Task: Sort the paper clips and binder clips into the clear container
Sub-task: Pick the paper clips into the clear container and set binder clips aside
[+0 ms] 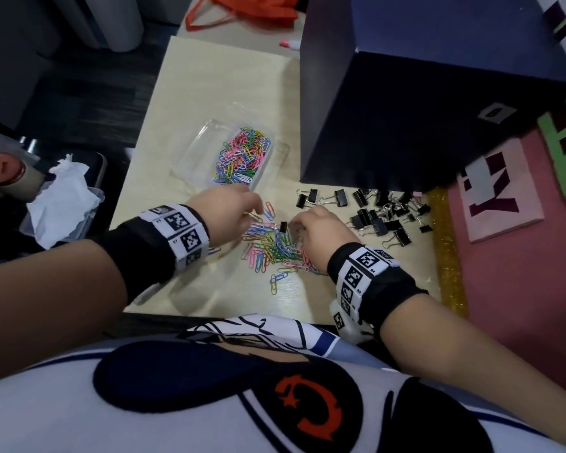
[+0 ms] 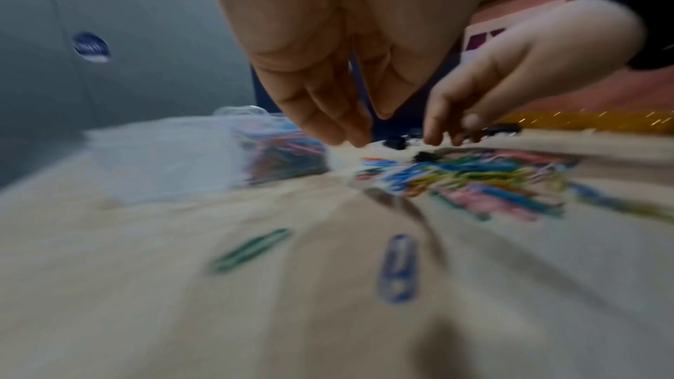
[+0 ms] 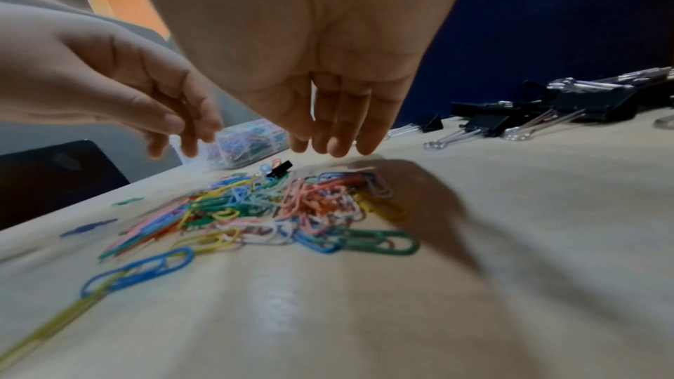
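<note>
A clear container [image 1: 190, 148] on the pale table [image 1: 216, 76] holds a heap of coloured paper clips [image 1: 242, 155]. Nearer me a loose pile of coloured paper clips [image 1: 272, 246] lies on the table, with one small black binder clip [image 1: 283, 226] at its far edge. Several black binder clips [image 1: 383, 214] are scattered to the right. My left hand [image 1: 242, 210] hovers over the pile's left edge, fingers [image 2: 346, 134] hanging down and holding nothing. My right hand [image 1: 307, 223] hovers over the pile's right side, its fingers [image 3: 339, 140] pointing down and empty.
A large dark blue box [image 1: 422, 93] stands at the back right, close behind the binder clips. A gold glitter strip [image 1: 448, 250] and a pink mat [image 1: 520, 273] border the table's right edge. A bin with tissue [image 1: 62, 197] sits off the left edge.
</note>
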`<state>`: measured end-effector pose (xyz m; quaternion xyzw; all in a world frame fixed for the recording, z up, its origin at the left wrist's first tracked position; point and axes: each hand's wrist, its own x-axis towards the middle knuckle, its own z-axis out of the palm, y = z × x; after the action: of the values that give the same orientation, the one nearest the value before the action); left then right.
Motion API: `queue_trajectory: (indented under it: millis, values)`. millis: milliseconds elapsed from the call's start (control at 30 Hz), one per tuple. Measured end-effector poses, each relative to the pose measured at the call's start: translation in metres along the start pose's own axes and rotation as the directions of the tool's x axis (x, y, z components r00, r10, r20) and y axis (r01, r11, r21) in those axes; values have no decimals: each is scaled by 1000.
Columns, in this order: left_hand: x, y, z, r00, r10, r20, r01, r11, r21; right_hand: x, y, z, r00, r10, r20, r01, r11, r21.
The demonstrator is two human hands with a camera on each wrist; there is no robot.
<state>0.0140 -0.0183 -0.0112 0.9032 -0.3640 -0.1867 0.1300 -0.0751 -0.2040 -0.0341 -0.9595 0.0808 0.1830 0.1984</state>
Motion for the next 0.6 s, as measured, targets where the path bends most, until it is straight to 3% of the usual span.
queue_trajectory:
  millis: [133,233,400,600]
  values:
    - [-15,-28,-8,987,-96,133,64,971,230,-3,-18,4,996,-91,4,91,995,-40]
    - [-29,-40,-1,980,-125,155,74,951,300,3,-28,11,988,-148,40,151,985,-84]
    - [-40,-47,12,960,-137,243,67,959,276,12,-31,15,997,-42,-69,32,989,-146]
    - [-32,-39,23,974,-93,207,26,952,304,11,-28,13,993,-27,-117,7,986,-168]
